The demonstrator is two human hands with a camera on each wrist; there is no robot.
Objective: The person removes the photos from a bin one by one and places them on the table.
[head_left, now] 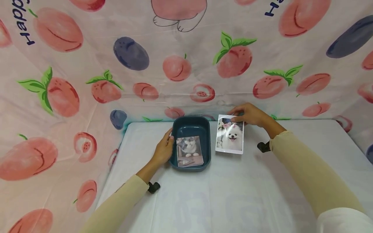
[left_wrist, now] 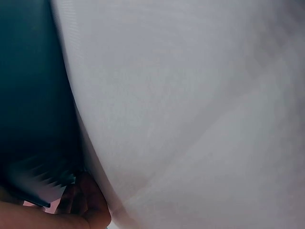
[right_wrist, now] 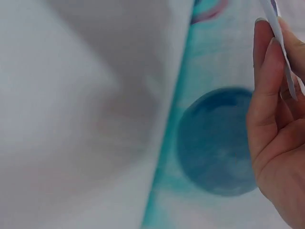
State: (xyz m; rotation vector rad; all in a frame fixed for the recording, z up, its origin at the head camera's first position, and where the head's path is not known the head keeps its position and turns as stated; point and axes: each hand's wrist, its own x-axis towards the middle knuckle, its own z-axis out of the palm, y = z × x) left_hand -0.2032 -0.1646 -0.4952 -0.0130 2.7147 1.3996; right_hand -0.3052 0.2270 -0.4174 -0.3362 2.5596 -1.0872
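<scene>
Below “Happ” lettering (head_left: 21,24), the right grip (head_left: 251,115) pinches a dog photo (head_left: 231,139); the left grip (head_left: 163,150) clasps a tray (head_left: 190,130).

Head view forward and down, wrist views close (left wrist also shows tray (head_left: 190,131))

head: soft light, glare on dog photo (head_left: 230,137) | left wrist: dim, hazy | right wrist: tabletop (right_wrist: 43,119) blurred
</scene>
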